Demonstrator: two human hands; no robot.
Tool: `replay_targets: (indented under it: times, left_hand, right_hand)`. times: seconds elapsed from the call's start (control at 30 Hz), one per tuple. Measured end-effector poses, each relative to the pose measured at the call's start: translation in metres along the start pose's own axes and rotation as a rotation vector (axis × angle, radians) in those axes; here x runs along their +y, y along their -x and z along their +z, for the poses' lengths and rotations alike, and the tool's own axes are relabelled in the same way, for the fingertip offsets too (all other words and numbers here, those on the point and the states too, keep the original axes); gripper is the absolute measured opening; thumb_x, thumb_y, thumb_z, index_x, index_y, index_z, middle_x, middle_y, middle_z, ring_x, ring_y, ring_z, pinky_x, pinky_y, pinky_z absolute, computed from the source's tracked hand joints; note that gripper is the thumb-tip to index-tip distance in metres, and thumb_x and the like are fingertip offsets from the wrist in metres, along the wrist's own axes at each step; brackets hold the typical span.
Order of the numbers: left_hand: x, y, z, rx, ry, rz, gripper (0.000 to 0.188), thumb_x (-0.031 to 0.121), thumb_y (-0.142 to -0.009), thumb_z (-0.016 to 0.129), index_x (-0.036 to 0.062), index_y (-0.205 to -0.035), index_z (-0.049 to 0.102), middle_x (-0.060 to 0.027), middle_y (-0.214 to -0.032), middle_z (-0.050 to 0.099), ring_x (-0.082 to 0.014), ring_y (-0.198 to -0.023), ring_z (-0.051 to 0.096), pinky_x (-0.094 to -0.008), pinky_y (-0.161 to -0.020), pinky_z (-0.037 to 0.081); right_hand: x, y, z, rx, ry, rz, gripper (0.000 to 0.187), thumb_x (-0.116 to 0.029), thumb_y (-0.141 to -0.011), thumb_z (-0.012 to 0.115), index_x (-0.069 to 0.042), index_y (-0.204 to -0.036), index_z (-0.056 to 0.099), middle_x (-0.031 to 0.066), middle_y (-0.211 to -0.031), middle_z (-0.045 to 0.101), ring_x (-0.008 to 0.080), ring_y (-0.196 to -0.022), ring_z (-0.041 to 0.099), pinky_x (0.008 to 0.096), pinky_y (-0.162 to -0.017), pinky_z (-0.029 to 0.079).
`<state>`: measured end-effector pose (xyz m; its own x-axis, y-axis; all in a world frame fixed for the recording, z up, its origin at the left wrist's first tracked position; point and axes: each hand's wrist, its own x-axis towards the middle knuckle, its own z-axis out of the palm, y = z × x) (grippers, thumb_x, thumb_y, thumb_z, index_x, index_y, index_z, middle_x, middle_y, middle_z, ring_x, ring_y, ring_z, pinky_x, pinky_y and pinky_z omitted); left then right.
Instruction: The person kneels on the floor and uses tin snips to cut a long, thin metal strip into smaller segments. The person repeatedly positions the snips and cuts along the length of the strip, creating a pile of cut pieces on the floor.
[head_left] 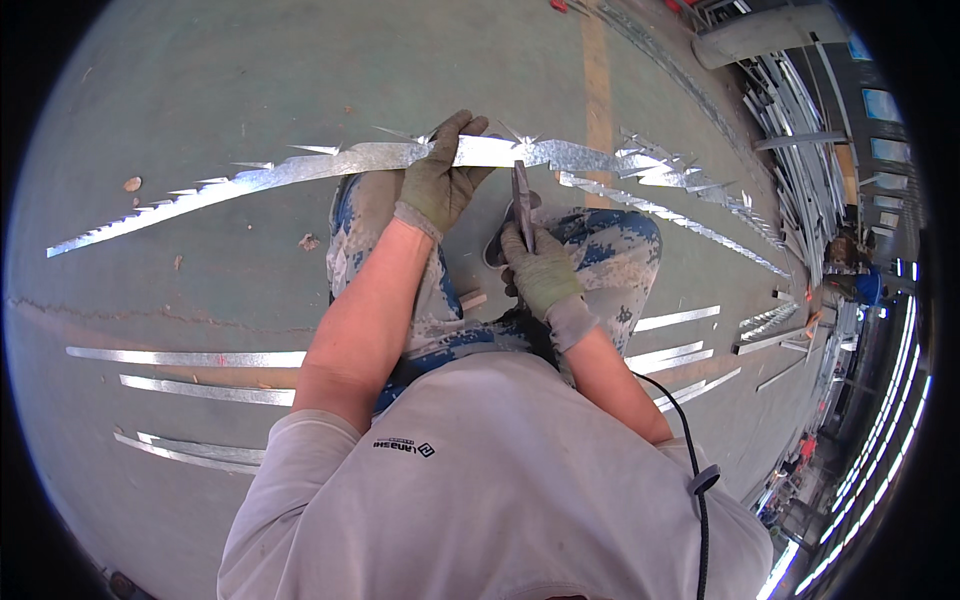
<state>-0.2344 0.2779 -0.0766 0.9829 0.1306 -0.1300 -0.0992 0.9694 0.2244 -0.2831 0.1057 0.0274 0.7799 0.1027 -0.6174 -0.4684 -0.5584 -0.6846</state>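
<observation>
A long, shiny sheet-metal strip point(330, 163) with pointed spikes along its far edge lies crosswise in front of my knees. My left hand point(440, 185), in a greenish work glove, grips it near its middle, fingers over the far edge. My right hand point(545, 270), also gloved, is closed around a dark metal hand tool point(521, 190) with a long narrow head. The tool's tip meets the strip's near edge, right of my left hand. Its handles are hidden in my palm, so its exact kind cannot be told.
More spiked strips point(670, 212) lie on the floor to the right. Plain flat metal strips point(190, 357) lie at both sides of me. Stacked metal bars point(790, 150) stand at the far right. A black cord point(690, 430) runs down my right side.
</observation>
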Motion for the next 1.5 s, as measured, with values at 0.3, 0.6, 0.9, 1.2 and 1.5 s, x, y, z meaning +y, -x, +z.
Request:
replay_targets:
  times: [0.3,0.6,0.9,1.2,1.5]
  left_hand:
    - [-0.002,-0.001,0.003,0.045,-0.067,0.009,0.055,0.029,-0.106,0.059,-0.0046,-0.146,0.041,-0.0227,-0.144,0.053,-0.0378,-0.124,0.064,-0.0496,-0.102,0.061]
    - [-0.003,0.002,0.001,0.033,-0.067,-0.036,0.047,0.028,-0.107,0.057,0.0018,-0.144,0.048,-0.0165,-0.141,0.058,-0.0388,-0.128,0.061,-0.0533,-0.107,0.058]
    - [0.001,0.003,0.009,-0.004,0.016,-0.004,0.04,0.03,-0.105,0.06,0.0058,-0.137,0.055,-0.0129,-0.131,0.066,-0.04,-0.124,0.064,-0.0558,-0.107,0.057]
    - [0.004,0.005,0.006,-0.015,0.064,-0.014,0.032,0.029,-0.103,0.064,0.0106,-0.129,0.066,-0.011,-0.132,0.069,-0.034,-0.125,0.065,-0.0536,-0.105,0.059]
    - [-0.003,0.001,0.013,0.02,-0.021,-0.019,0.038,0.027,-0.107,0.058,0.0055,-0.138,0.054,-0.011,-0.135,0.064,-0.0337,-0.124,0.064,-0.0524,-0.109,0.057]
  right_hand:
    - [0.001,0.002,0.018,-0.034,-0.283,0.118,0.03,-0.035,-0.102,0.061,-0.006,-0.109,0.062,0.0042,-0.076,0.06,0.015,-0.053,0.056,0.0322,-0.044,0.045]
    - [-0.007,0.011,-0.007,-0.242,-0.63,0.198,0.025,-0.029,-0.099,0.069,-0.006,-0.109,0.065,0.0052,-0.078,0.064,0.0143,-0.055,0.059,0.0317,-0.045,0.049]
    - [0.006,0.002,-0.029,-0.695,-1.08,0.127,0.033,-0.028,-0.103,0.062,0.0,-0.119,0.065,0.0064,-0.081,0.064,0.016,-0.06,0.061,0.0316,-0.047,0.05]
    - [0.034,-0.01,-0.025,-1.035,-1.367,0.118,0.043,-0.036,-0.103,0.059,-0.002,-0.13,0.062,0.0037,-0.085,0.062,0.0153,-0.06,0.056,0.0319,-0.046,0.043]
    - [0.018,-0.009,-0.032,-0.933,-1.269,0.096,0.049,-0.035,-0.106,0.056,-0.002,-0.141,0.055,0.0048,-0.094,0.066,0.0157,-0.067,0.058,0.0329,-0.055,0.045]
